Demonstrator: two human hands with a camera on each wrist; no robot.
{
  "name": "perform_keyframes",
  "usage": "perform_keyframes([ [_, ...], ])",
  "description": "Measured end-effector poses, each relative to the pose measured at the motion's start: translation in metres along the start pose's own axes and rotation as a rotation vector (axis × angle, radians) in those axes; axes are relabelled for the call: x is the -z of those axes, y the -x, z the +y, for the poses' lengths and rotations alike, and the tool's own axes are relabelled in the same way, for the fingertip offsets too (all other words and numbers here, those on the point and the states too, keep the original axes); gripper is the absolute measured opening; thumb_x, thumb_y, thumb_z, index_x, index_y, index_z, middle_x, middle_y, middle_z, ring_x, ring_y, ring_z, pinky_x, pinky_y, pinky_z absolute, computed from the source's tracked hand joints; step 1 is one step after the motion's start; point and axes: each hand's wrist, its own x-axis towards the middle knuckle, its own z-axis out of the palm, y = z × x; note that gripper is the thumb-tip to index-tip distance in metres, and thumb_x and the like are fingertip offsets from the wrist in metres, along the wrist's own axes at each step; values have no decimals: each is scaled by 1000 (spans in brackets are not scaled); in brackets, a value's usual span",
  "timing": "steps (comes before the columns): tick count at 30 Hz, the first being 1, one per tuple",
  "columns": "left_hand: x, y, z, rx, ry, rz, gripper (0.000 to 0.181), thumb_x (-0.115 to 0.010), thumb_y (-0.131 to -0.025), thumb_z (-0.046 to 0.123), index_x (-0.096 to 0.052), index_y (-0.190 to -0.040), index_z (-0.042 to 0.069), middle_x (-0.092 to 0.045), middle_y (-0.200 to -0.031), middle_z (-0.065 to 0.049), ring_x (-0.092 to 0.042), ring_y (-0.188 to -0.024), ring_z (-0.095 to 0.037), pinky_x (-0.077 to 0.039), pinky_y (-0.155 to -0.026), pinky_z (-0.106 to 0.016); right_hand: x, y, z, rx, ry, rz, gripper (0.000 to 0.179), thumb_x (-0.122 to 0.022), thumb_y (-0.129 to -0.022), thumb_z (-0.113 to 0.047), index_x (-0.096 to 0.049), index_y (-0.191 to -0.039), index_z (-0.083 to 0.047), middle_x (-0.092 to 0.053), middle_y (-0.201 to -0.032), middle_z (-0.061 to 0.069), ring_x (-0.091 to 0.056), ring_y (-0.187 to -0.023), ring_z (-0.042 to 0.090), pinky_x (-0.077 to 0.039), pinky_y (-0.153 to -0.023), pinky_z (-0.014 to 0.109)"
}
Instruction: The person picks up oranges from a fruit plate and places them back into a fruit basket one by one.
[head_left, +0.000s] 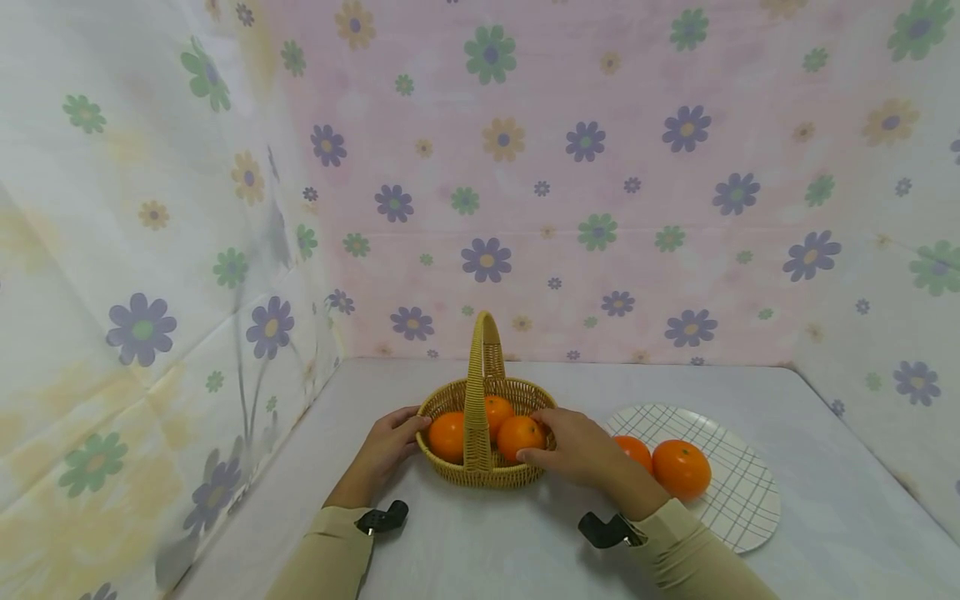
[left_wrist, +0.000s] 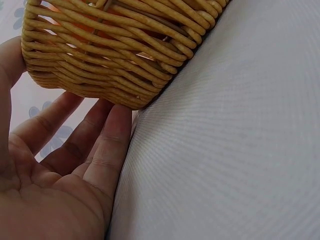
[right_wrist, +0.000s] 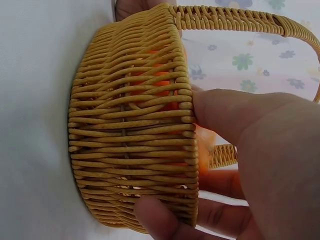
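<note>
A woven basket [head_left: 495, 477] with a tall arched handle [head_left: 477, 383] stands on the table. Three oranges are inside: one on the left [head_left: 446, 437], one toward the back [head_left: 497, 412] and one on the right [head_left: 520, 437]. My left hand [head_left: 388, 443] holds the basket's left side; in the left wrist view its thumb is by the rim and its fingers [left_wrist: 107, 150] reach the lower edge. My right hand [head_left: 573, 446] reaches over the right rim and holds the right orange between thumb and fingers. In the right wrist view the basket wall [right_wrist: 130, 125] partly hides the fruit.
To the right lies a white plate [head_left: 750, 475] with a grid of dark lines, bearing two oranges [head_left: 681, 469], one partly behind my right forearm. Flowered cloth [head_left: 487, 208] hangs at the back and both sides of the white table [head_left: 465, 550].
</note>
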Motion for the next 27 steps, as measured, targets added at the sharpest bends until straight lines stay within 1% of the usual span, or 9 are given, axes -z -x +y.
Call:
perform_keyframes([
  [5, -1, 0, 0, 2, -2, 5, 55, -72, -97, 31, -58, -144, 4, -60, -144, -17, -68, -112, -16, -60, -96, -33, -2, -2, 1, 22, -33, -20, 35, -73, -94, -42, -69, -118, -17, -70, -98, -5, -62, -87, 13, -55, -76, 35],
  [8, -1, -1, -1, 0, -5, 7, 55, -71, -97, 31, -58, -144, 4, -60, -144, -17, -67, -112, -17, -60, -95, -33, -3, -2, 1, 14, -38, -39, 29, -72, -95, -41, -69, -112, -17, -67, -91, -8, -59, -81, 12, -52, -71, 31],
  [13, 0, -3, -1, 4, -16, 16, 53, -72, -97, 31, -60, -142, 6, -62, -142, -16, -68, -113, -19, -60, -95, -33, -3, -1, 0, 4, -43, -62, 29, -69, -97, -41, -69, -112, -17, -65, -88, -7, -57, -79, 13, -51, -70, 31],
  [18, -1, -3, 0, 12, -18, 23, 51, -72, -97, 31, -62, -140, 7, -63, -141, -14, -68, -114, -20, -61, -95, -33, -4, -1, 0, -7, -41, -61, 30, -69, -97, -41, -69, -114, -16, -66, -88, -6, -57, -78, 13, -51, -69, 31],
  [27, 0, -2, -1, 18, -33, 19, 55, -74, -95, 36, -62, -141, 9, -63, -142, -13, -67, -117, -20, -59, -98, -35, -4, 0, -2, -25, -40, -79, 31, -68, -98, -42, -67, -116, -17, -66, -90, -4, -57, -79, 14, -51, -69, 32],
])
